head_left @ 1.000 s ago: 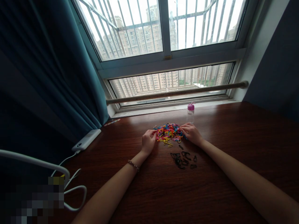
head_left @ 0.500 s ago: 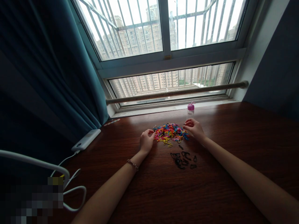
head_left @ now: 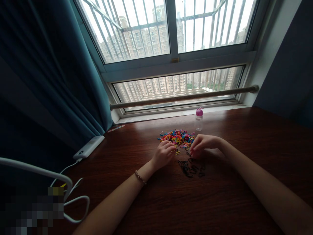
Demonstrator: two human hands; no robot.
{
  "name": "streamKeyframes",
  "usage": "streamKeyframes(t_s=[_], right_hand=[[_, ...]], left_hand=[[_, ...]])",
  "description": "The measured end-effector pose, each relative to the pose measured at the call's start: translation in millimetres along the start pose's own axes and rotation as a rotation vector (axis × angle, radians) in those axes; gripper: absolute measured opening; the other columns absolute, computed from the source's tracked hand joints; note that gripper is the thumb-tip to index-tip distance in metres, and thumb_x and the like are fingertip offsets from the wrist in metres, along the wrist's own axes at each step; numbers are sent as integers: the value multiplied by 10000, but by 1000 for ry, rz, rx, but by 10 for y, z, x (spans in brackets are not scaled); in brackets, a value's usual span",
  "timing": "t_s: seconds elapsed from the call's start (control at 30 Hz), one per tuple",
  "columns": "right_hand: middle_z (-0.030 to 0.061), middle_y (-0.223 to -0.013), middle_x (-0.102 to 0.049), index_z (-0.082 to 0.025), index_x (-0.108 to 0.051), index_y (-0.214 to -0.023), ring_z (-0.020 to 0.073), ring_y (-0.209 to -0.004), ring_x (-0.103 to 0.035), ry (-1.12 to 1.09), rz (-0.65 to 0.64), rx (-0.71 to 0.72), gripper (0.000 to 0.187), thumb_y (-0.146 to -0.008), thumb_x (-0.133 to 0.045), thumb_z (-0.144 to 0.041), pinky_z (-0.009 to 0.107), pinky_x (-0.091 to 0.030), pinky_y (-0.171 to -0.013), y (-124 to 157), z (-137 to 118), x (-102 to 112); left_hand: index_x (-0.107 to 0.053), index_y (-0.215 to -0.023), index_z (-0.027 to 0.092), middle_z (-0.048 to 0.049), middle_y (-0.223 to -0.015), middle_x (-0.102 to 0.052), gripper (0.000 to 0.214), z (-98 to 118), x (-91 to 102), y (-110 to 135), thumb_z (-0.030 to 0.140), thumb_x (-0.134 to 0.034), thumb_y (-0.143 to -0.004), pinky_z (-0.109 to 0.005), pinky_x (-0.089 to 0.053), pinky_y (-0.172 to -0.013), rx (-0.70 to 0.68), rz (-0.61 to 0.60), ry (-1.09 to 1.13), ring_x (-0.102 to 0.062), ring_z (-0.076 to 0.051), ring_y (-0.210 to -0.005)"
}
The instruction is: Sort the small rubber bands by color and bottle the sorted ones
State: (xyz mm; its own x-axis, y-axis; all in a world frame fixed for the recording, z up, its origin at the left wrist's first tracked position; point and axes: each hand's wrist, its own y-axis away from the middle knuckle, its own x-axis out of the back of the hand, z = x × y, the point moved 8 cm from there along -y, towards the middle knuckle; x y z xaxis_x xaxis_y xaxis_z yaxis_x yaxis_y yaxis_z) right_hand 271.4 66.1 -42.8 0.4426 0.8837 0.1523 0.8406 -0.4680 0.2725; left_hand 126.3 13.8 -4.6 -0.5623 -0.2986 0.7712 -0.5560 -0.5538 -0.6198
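Note:
A heap of small multicoloured rubber bands (head_left: 179, 136) lies on the dark wooden table. Nearer to me is a smaller loose group of black rubber bands (head_left: 187, 169). My left hand (head_left: 164, 153) is at the heap's near left edge, its fingers closed in a pinch with a small dark band just showing at the tips. A single yellow band (head_left: 178, 152) lies by those fingertips. My right hand (head_left: 201, 144) is bent down at the far edge of the black group, fingers together and pointing at the tabletop; what they hold, if anything, is hidden.
Behind the heap stands a clear bottle (head_left: 199, 122) with a pink lid. A white power bank (head_left: 89, 147) with a cable lies at the left by the blue curtain (head_left: 95, 107). White cable loops (head_left: 85, 199) hang at lower left. A window with a rail (head_left: 176, 98) borders the far side.
My left hand has moved right and toward me, from the heap's left side. My right hand has come down toward me from the heap's right side to the black bands, uncovering the bottle.

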Motion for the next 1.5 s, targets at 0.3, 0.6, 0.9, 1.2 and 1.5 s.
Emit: streamKeyframes(t_s=[0.3,0.6,0.9,1.2,1.5], right_hand=[[44,-806,-687,-231,-705,-761,168,-751,-560,930,819,447,166,-770,-553,-296,302,-434,-730,-27,-207,356],[23,-903,-679,-232,-699,-798,178,-811,-536,1102,807,457,216,-812,-484,-219,315,-421,-770,-53,-197,286],[40,-845,-689,-217,-703,-814,189,-800,-594,846,966,483,189,-784,-517,-236,324,-465,-749,13,-192,423],[37,-732,-693,-198,-695,-767,185,-673,-640,373,1105,391,163,-678,-600,-295,291,-505,-630,80,4,669],[54,-698,-680,-153,-644,-784,184,-646,-640,26,1057,406,256,-634,-647,-360,310,-518,-632,72,64,707]], left_hand=[[-582,-1036,241,-53,-918,-647,259,455,-246,70,254,-391,-862,-321,-386,-877,-247,-372,37,-532,-168,-969],[-615,-886,201,-41,-960,-625,217,-462,70,49,136,-422,-811,-358,-378,-916,288,49,-80,-494,-185,-1002],[-630,-921,210,-29,-1064,-614,309,-552,-117,92,51,-425,-752,-425,-304,-960,303,-96,-120,-427,-216,-1121],[-596,-1038,224,-53,-1118,-592,467,-571,-207,113,-17,-383,-699,-467,-253,-974,326,-186,-151,-383,-225,-1174],[-533,-1131,199,-72,-1045,-608,441,-733,-145,158,21,-386,-755,-372,-339,-882,440,-64,-143,-472,-201,-1051]])
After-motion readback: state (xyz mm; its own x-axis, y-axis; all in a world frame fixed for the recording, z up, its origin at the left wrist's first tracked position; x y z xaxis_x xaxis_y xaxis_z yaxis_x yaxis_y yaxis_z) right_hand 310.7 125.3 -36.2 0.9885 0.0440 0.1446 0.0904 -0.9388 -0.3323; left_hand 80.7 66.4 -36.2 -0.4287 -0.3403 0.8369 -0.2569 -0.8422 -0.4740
